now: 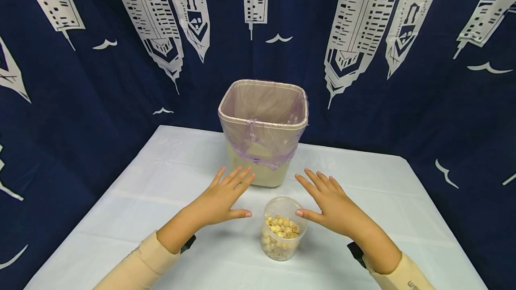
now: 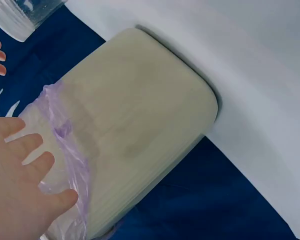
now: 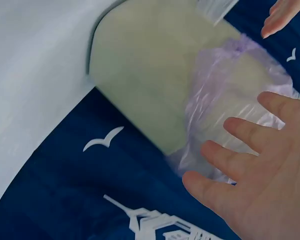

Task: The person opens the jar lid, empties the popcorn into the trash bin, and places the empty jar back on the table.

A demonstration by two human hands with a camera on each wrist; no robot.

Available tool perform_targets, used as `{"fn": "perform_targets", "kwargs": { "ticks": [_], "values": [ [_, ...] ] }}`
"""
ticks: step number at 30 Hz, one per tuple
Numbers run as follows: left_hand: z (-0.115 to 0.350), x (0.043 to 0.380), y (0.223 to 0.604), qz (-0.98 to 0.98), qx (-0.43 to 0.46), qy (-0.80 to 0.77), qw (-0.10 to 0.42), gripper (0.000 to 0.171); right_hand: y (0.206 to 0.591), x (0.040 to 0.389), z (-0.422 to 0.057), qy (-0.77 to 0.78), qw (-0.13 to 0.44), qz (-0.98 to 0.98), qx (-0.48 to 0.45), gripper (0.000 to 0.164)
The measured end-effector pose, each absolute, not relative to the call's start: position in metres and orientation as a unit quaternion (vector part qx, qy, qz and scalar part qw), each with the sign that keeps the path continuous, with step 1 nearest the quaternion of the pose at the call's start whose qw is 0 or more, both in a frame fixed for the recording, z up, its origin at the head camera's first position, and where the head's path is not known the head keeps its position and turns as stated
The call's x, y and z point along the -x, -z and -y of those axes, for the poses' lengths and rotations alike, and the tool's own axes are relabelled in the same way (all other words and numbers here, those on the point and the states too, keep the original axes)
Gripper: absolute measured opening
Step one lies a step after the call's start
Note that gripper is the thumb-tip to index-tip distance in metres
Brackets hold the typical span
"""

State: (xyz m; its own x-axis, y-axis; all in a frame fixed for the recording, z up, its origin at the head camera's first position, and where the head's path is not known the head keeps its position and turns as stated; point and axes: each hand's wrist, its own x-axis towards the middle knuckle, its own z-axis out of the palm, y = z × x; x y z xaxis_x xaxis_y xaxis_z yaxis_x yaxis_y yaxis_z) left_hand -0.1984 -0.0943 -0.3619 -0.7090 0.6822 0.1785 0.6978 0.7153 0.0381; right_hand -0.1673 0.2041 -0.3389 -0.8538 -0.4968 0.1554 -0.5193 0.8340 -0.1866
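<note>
Left hand [image 1: 219,200] and right hand [image 1: 336,205] both spread, fingers straight, over white table [image 1: 371,182]. Clear tub [image 1: 278,205] upright on table between hands, nearer right; right thumb overlaps tub rim in head view, contact can't tell. Yellowish popcorn pieces [image 1: 284,227] inside tub. Beige bin [image 1: 266,176] upright behind tub, purple see-through liner [image 1: 258,140] folded over rim. Navy curtain [image 1: 258,57] behind.

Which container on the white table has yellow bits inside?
The small, round, clear plastic jar; the other, the larger beige squarish bin, wears a translucent purple plastic bag.
</note>
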Motion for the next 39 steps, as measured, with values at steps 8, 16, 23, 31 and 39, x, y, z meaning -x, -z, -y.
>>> {"fn": "perform_targets", "kwargs": {
  "ticks": [8, 16, 23, 31, 39],
  "values": [
    [0.093, 0.196, 0.369, 0.917, 0.39, 0.069, 0.052, 0.095, 0.352, 0.164, -0.184, -0.119, 0.039, 0.944, -0.306, 0.087],
    [0.089, 0.192, 0.385, 0.915, 0.393, 0.083, 0.028, 0.094, 0.362, 0.164, -0.17, -0.117, 0.003, 0.944, -0.308, 0.098],
    [0.087, 0.189, 0.396, 0.913, 0.397, 0.09, 0.021, 0.094, 0.363, 0.166, -0.163, -0.122, -0.023, 0.942, -0.311, 0.098],
    [0.079, 0.182, 0.406, 0.906, 0.407, 0.111, 0.021, 0.096, 0.356, 0.162, -0.155, -0.106, -0.01, 0.947, -0.302, 0.092],
    [0.066, 0.178, 0.413, 0.894, 0.404, 0.183, 0.067, 0.11, 0.353, 0.157, -0.165, -0.17, 0.086, 0.933, -0.304, 0.097]
  ]
}}
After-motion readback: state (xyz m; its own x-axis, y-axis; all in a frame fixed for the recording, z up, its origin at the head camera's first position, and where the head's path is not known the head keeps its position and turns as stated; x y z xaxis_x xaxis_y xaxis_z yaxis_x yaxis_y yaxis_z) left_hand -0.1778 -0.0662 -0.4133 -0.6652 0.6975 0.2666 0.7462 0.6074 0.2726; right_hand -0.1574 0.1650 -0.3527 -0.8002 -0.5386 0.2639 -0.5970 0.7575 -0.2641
